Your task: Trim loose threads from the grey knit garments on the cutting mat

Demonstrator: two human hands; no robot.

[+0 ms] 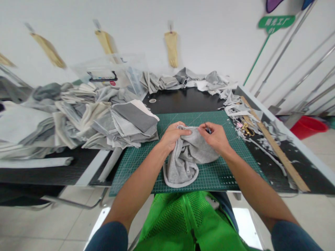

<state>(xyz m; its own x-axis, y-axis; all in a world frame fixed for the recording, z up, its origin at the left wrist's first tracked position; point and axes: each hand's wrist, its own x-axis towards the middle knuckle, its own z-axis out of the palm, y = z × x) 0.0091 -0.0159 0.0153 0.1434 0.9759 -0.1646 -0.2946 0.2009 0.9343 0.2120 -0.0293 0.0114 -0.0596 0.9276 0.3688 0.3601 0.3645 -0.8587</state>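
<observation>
A piece of light grey fabric (187, 153) with a pale edge lies bunched over the green cutting mat (235, 153), its upper edge lifted. My left hand (175, 135) is closed on that edge, thumb on top. Opposite it, my right hand (213, 136) pinches the same edge between thumb and fingers. A small dark tool (208, 129), perhaps thread snips, pokes out of the right hand; its exact shape is partly hidden by the fingers. The fabric hangs in folds between and below both hands.
Grey and white cloth is heaped on the left (78, 115), with a clear plastic box (125, 75) behind. To the right lie a wooden ruler (274, 143), gold-handled scissors (247, 129) and cloth scraps. More cloth (170, 82) lines the back. A red bucket (307, 127) stands beyond the table.
</observation>
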